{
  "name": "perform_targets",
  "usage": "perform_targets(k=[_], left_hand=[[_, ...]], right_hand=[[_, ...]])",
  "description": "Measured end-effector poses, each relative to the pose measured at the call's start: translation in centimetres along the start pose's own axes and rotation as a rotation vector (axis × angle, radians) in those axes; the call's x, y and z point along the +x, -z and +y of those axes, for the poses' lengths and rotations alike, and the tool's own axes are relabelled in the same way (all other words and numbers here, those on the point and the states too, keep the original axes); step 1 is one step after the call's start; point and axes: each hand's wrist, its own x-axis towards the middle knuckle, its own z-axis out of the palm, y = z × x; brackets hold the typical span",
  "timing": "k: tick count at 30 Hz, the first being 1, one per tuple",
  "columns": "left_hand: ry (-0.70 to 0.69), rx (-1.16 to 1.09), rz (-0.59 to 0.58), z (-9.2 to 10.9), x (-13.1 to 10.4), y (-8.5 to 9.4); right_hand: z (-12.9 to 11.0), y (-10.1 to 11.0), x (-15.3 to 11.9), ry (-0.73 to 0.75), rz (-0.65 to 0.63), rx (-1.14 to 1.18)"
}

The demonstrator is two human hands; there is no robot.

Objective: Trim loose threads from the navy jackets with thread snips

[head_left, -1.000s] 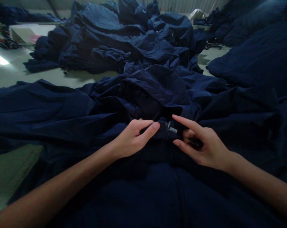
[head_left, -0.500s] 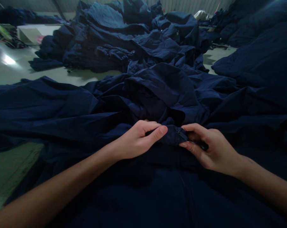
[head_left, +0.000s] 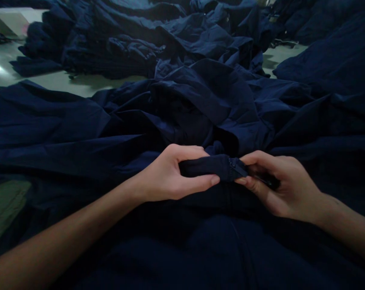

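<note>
A dark navy garment (head_left: 170, 233) lies spread before me, with a narrow folded band (head_left: 206, 167) raised from it between my hands. My left hand (head_left: 176, 173) grips this band, thumb along its near edge and fingers behind the far edge. At the band's right end, where stitching and a small dark tab (head_left: 239, 169) show, the thumb and fingertips of my right hand (head_left: 279, 185) pinch the fabric. A black, slightly shiny object (head_left: 268, 180) sits inside the curl of my right hand; its kind is too dark to make out.
A large heap of navy cloth (head_left: 116, 36) rises behind the garment, and another dark pile (head_left: 330, 60) stands at the right. Pale table surface (head_left: 88, 85) shows between them. A white box-like thing (head_left: 15, 20) is at the far left.
My left thumb has moved from on top of the band to its near edge, so more of the band shows flat. The view has tilted down; both hands still hold the fabric.
</note>
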Motion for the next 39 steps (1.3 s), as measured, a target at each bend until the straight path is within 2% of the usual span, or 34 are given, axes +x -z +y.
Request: perform_targets(k=[4, 6, 9, 12, 14, 17, 23, 28, 34, 36, 39], left_hand=[[-0.297, 0.280, 0.252, -0.4, -0.4, -0.9], [-0.411, 0.470, 0.335, -0.3, -0.8, -1.1], [-0.540, 0.690, 0.349, 0.3, -1.4, -0.9], [-0.671, 0.786, 0.304, 1.0, -1.7, -0.7], [-0.707, 0.815, 0.271, 1.2, -1.8, -0.6], [-0.683, 0.826, 0.231, 1.1, -1.9, -0.6], [-0.597, 0.805, 0.270, 0.0, -2.6, -0.8], [-0.499, 0.741, 0.248, -0.1, -2.7, -1.0], [-0.519, 0.636, 0.283, -0.2, -1.9, -1.0], [-0.516, 0.648, 0.295, -0.5, -1.8, -1.1], [-0.489, 0.689, 0.273, -0.7, -1.7, -1.4]], right_hand=[[-0.1, 0.1, -0.7, 0.087, 0.086, -0.134], [-0.2, 0.4, -0.9, 0.168, 0.088, -0.208], [-0.5, 0.9, -1.0, 0.287, 0.068, -0.293], [-0.8, 1.3, -1.0, 0.373, 0.074, -0.386], [-1.0, 1.4, -1.0, 0.399, 0.052, -0.429], [-1.1, 1.3, -1.1, 0.409, 0.036, -0.468], [-1.4, 1.5, -1.3, 0.399, 0.053, -0.468], [-1.7, 1.6, -1.1, 0.383, 0.058, -0.462], [-0.7, 1.2, -1.2, 0.405, 0.114, -0.402], [-0.1, 0.9, -1.2, 0.329, 0.079, -0.325], [0.3, 0.4, -1.0, 0.132, -0.058, -0.157]])
